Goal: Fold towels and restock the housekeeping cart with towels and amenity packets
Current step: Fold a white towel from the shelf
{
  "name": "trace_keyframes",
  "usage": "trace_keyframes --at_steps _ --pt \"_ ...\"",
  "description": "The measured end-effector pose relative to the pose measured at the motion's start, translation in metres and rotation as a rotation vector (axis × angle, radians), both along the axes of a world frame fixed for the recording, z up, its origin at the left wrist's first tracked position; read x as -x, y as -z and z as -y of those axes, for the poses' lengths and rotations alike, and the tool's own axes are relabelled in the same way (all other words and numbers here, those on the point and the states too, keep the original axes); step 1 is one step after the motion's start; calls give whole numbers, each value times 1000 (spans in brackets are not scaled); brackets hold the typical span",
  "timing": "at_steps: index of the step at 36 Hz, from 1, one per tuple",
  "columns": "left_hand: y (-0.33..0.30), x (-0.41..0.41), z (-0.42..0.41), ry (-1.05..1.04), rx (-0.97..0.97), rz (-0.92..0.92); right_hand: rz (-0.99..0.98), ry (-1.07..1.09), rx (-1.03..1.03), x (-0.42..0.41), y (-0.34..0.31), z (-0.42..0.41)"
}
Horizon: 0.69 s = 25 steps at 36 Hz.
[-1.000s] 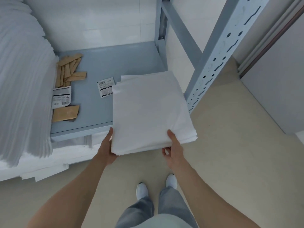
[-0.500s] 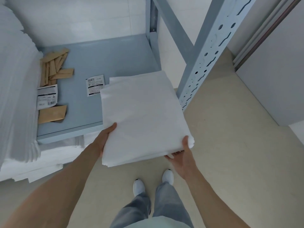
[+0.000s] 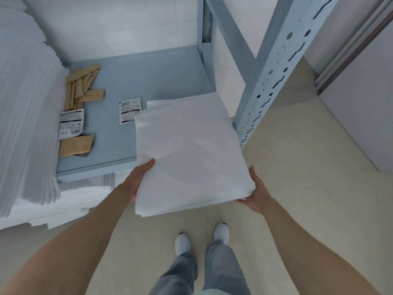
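A stack of folded white towels [image 3: 189, 150] hangs half over the front edge of the blue-grey shelf [image 3: 148, 81], its far part over the shelf's right side. My left hand [image 3: 138, 179] grips the stack's near left edge, thumb on top. My right hand [image 3: 254, 192] holds the near right corner, thumb along the side and fingers underneath. Brown amenity packets [image 3: 81, 86] and white labelled packets [image 3: 130, 110] lie on the shelf to the left.
A tall pile of white linen [image 3: 25, 116] fills the left side and overhangs the shelf. The shelf's perforated upright [image 3: 274, 67] stands just right of the towels. More white towels [image 3: 63, 201] sit on a lower level. Beige floor and my white shoes [image 3: 202, 239] lie below.
My right hand has slid from the stack's near edge to its right corner. My left thumb has moved onto the top. The stack sits about where it was.
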<state>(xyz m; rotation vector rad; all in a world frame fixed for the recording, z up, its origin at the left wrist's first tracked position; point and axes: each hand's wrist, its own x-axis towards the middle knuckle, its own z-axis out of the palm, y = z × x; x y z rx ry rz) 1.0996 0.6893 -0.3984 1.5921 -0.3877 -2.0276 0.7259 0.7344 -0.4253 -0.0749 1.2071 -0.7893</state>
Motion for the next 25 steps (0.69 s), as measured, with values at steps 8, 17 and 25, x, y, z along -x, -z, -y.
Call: trace_keyframes --at_steps 8,17,25 --pt "1 4 -5 -30 -31 39 -241 -340 69 8 -7 80" --pt "-1 15 -21 -111 -8 22 -251 -412 250 -11 -31 118" --pt "-6 20 -32 -185 -6 62 -200 -598 229 5 -36 118"
